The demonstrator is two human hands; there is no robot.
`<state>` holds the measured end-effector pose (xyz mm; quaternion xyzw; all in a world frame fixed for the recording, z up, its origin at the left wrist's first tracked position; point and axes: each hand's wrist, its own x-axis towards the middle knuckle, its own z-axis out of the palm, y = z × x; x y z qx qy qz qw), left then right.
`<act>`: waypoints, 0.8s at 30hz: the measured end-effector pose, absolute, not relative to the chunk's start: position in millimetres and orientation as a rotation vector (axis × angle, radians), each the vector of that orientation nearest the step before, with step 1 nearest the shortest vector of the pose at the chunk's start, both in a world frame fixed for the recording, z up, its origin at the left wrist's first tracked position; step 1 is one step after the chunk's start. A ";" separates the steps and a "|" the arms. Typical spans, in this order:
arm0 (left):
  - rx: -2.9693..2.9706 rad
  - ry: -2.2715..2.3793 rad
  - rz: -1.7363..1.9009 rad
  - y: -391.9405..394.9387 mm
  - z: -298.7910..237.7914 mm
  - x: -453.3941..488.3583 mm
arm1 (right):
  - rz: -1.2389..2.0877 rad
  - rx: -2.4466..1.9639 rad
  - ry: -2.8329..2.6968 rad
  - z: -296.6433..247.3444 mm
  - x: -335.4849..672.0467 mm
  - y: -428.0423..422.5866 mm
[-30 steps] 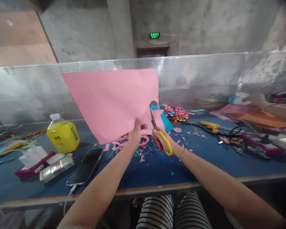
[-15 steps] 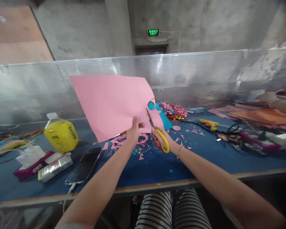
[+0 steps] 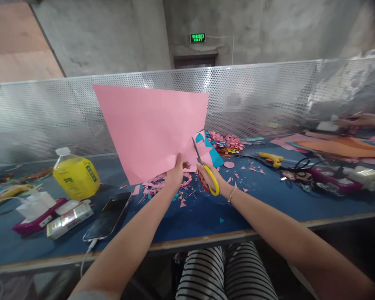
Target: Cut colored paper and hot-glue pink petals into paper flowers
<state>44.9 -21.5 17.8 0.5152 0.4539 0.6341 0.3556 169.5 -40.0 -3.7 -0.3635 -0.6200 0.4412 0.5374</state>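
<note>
My left hand (image 3: 176, 171) pinches the lower edge of a large pink paper sheet (image 3: 150, 125) and holds it upright above the blue table (image 3: 190, 216). My right hand (image 3: 211, 178) grips yellow-handled scissors (image 3: 203, 166), whose blades point up into the sheet's lower right edge. A narrow pink strip hangs partly cut to the right of the blades. Pink and blue paper scraps (image 3: 181, 193) lie scattered below both hands.
A yellow drink bottle (image 3: 75, 174), a tissue pack (image 3: 34, 212) and a phone on a cable (image 3: 106, 216) lie at left. Paper flowers (image 3: 226, 143), a yellow glue gun (image 3: 270, 158) and cables sit at right. Another person's hand (image 3: 359, 121) works over orange paper far right. A perforated metal screen (image 3: 284, 96) backs the table.
The sheet dipped lower and then rose again in my left hand. The scissors' blades have moved further into the lower right edge. The other person's hand moved at far right.
</note>
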 end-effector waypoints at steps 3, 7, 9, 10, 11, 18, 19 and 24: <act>1.305 1.119 1.661 -16.4 14.0 44.7 | 1.045 -0.879 -1.487 -5.4 168.0 -39.2; 1.280 1.166 1.659 -14.5 12.6 44.9 | 1.192 -0.860 -1.400 -3.9 166.0 -39.7; 1.275 1.200 1.661 -16.5 13.5 45.6 | 1.311 -0.828 -1.343 -3.6 166.5 -39.0; 1.283 1.219 1.653 -18.3 14.1 46.0 | 1.365 -0.805 -1.321 -3.6 167.1 -38.3; 1.298 1.237 1.637 -20.5 14.9 46.5 | 1.408 -0.780 -1.303 -3.6 167.9 -37.6; 1.323 1.268 1.569 -29.8 17.0 50.0 | 1.415 -0.786 -1.243 -0.4 168.8 -37.9; 1.330 1.249 1.578 -29.3 16.5 50.1 | 1.376 -0.797 -1.247 0.4 167.8 -39.2; 1.362 1.212 1.575 -26.3 12.9 48.5 | 1.194 -0.866 -1.318 3.0 164.2 -44.3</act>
